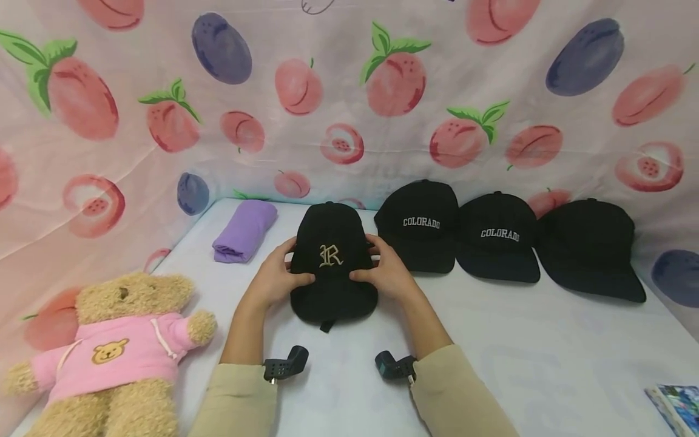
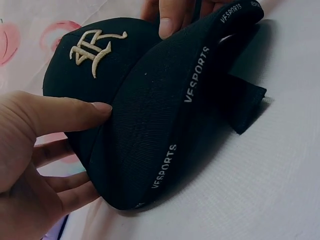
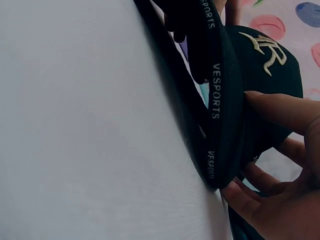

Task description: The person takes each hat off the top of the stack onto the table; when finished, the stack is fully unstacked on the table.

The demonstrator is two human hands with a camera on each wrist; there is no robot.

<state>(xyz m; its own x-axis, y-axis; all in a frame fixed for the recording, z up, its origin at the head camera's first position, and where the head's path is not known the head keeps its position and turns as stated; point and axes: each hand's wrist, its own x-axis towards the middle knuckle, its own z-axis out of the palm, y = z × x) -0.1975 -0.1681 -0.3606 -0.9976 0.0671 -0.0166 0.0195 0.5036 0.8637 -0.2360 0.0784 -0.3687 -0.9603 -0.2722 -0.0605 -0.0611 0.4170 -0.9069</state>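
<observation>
A black baseball cap with a gold embroidered R stands in the middle of the white surface, its brim toward me. My left hand grips its left side, the thumb on the base of the brim and the fingers behind. My right hand holds the other side the same way. White VESPORTS lettering runs along the brim edge in the left wrist view. A dark strap end sticks out beneath the brim. In the right wrist view, fingertips touch the cap's underside near the brim corner.
Three black caps stand in a row at the back right: one COLORADO cap, another COLORADO cap and a plain cap. A folded purple cloth lies back left. A teddy bear lies front left, a booklet front right.
</observation>
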